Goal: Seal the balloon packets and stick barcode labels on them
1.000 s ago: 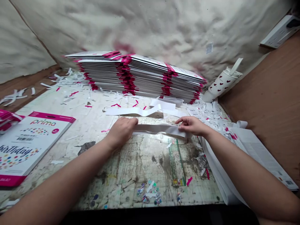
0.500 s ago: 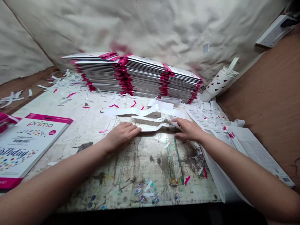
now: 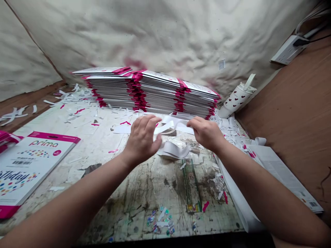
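My left hand [image 3: 143,137] and my right hand [image 3: 207,132] are raised a little above the worn table [image 3: 144,186], close together. Both pinch white paper strips [image 3: 174,150] that curl and bunch between them; one loop hangs below my hands. The left fingers are partly spread around the strips' left end, the right fingers are curled on the right end. Just behind my hands lies a long fanned stack of white and pink packs [image 3: 152,91].
A "prima" birthday pack [image 3: 28,165] lies at the left. A heart-patterned bottle [image 3: 236,98] leans at the back right. White sheets [image 3: 274,168] lie at the right edge. Paper scraps [image 3: 74,100], confetti [image 3: 160,218] and a green strip [image 3: 191,186] litter the table. A power strip [image 3: 287,50] sits on the brown board.
The strip was held stretched flat between both hands. My hands have since come together and lifted, and the strips now bunch up between them.
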The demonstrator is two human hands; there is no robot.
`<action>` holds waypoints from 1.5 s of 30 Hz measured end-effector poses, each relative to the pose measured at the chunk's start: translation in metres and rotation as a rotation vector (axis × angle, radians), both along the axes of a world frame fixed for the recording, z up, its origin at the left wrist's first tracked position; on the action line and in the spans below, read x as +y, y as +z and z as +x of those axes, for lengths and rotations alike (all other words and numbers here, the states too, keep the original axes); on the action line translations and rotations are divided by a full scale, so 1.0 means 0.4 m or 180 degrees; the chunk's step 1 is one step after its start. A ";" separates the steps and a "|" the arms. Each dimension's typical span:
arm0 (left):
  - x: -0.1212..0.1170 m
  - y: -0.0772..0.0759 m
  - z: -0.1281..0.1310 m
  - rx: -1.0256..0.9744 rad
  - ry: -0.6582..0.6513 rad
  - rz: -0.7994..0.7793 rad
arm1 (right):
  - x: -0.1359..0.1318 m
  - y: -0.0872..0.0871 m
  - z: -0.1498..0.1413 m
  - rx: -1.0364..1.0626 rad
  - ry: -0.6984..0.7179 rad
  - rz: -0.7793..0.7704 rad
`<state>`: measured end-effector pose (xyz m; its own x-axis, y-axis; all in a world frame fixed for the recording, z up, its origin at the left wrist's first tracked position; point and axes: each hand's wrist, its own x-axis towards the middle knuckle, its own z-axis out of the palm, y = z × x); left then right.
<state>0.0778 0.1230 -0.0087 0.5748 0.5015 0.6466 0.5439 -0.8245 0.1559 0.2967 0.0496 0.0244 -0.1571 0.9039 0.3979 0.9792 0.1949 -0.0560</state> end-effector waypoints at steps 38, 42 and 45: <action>-0.225 -0.310 -0.101 0.0027 -0.0246 0.0442 | 0.626 0.234 -0.043 -0.0530 -0.0151 -0.0554; -0.226 -0.304 -0.102 0.0015 -0.0224 0.0307 | 0.634 0.263 -0.030 -0.0474 -0.0202 -0.0575; -0.229 -0.302 -0.102 -0.0056 -0.0223 0.0283 | 0.638 0.270 -0.031 -0.0517 -0.0218 -0.0493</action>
<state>0.0370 0.0314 -0.1294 0.5946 0.4005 0.6971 0.4822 -0.8715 0.0894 0.2844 0.3049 0.1325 -0.1440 0.9629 0.2280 0.9885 0.1290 0.0793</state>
